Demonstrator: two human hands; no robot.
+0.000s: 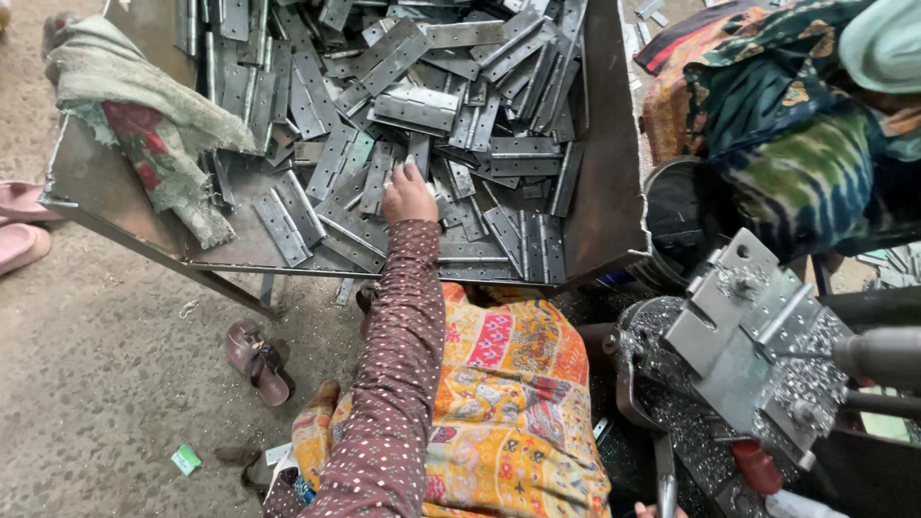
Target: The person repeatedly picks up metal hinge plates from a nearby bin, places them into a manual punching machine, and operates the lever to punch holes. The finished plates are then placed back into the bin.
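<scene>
My left hand (410, 195) reaches forward in a brown dotted sleeve onto a heap of flat grey metal hinges (422, 105). Its fingers curl down on one hinge (380, 178) near the front of the heap. The hinges lie in a shallow metal tray table (600, 192). Only a sliver of my right hand (660, 510) shows at the bottom edge, beside a metal lever (665, 470); its grip is hidden. My lap in yellow patterned cloth (508, 403) lies below the tray.
A steel jig (743, 336) covered in metal shavings stands at the right, with a red knob (758, 465) below it. Another person in colourful clothing (806, 125) sits at the top right. A worn cloth (144, 125) hangs over the tray's left corner. A sandal (257, 362) lies on the floor.
</scene>
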